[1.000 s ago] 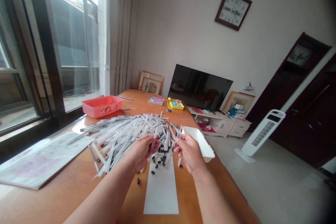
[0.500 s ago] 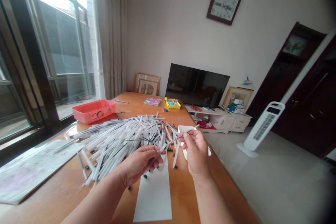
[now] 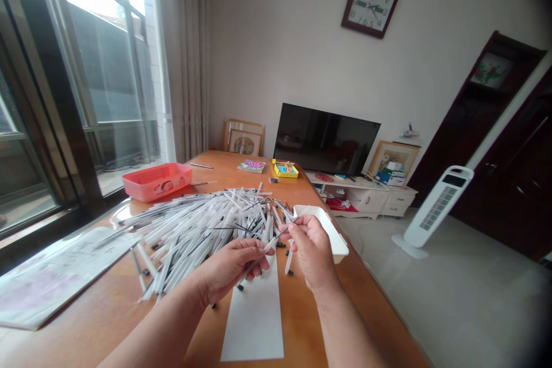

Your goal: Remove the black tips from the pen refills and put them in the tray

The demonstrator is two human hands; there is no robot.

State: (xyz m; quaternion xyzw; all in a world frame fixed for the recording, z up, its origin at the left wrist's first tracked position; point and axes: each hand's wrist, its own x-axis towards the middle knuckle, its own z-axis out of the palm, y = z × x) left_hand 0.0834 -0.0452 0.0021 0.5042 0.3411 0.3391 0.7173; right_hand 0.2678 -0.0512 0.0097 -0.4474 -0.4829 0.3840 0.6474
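White plastic pen tube [image 3: 269, 248] is pinched between the left hand [image 3: 228, 264] and right hand [image 3: 313, 247], held close together over the heaped tubes [image 3: 198, 230] on the wooden surface [image 3: 302, 316], near a white tray [image 3: 338, 244]; a slackened pinch could let it drop and be lost in the heap

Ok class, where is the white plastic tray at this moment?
In the head view, the white plastic tray sits at the right edge of the wooden table, just behind the right hand and to the right of the pile of white pen tubes.
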